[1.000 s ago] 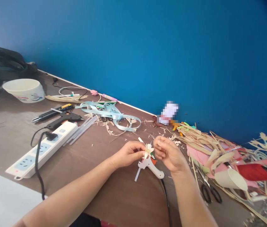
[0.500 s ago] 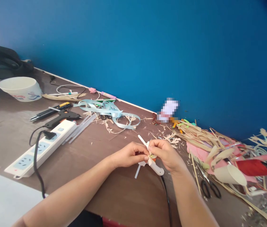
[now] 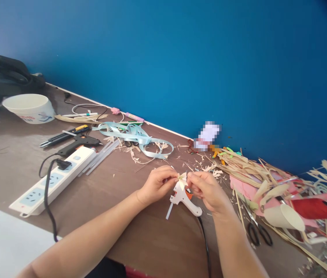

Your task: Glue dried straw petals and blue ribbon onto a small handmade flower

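Observation:
Both my hands meet over the middle of the brown table. My left hand and my right hand each pinch a small pale straw flower between fingertips. Just below them lies a white glue gun with a black cord running toward me. Neither hand touches the gun.
A white power strip with a black plug lies at left, beside a black glue gun, glue sticks, a cutter and light blue ribbon. A white bowl stands far left. Straw strips, pink and red paper, a paper cone and scissors crowd the right.
My hands rose slightly off the white glue gun and now hold the small flower higher between them; the gun is more exposed below.

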Available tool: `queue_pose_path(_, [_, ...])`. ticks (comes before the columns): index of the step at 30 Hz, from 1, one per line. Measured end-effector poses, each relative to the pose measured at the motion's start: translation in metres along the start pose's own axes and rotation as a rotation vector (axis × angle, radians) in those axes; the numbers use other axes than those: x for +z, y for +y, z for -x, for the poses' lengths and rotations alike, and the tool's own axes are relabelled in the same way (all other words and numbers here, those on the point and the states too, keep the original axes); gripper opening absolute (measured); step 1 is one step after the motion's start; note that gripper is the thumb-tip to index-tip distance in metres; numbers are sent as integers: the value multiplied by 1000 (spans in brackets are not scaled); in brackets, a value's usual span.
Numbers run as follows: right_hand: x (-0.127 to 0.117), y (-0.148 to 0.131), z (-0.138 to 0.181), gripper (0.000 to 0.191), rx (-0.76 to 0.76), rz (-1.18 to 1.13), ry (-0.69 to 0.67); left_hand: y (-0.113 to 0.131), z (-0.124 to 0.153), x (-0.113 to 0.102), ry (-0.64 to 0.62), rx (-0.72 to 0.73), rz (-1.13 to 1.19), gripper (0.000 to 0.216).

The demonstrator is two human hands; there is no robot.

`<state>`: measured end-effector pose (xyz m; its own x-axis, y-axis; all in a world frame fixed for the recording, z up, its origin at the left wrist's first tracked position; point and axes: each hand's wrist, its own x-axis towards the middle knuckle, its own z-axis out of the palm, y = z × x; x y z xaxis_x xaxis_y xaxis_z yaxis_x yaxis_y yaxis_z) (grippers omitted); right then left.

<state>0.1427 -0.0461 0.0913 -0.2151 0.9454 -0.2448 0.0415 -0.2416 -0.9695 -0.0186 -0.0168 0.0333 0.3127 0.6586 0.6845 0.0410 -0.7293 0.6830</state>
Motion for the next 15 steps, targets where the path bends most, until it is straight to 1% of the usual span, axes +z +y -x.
queue_pose_path(4, [5,2,0,31,28,-19,-48,2,-1,0,44,19,-24,9])
queue_pose_path(9, [8,1,-1,26,62,-104,-96,3,0,0,52,22,-21,8])
queue_pose_path(12, [10,2,-2,24,78,-160,-118,3,0,1,69,-32,10,10])
queue_pose_path(15, [11,4,-3,22,73,-202,-98,3,0,2,80,-134,83,16])
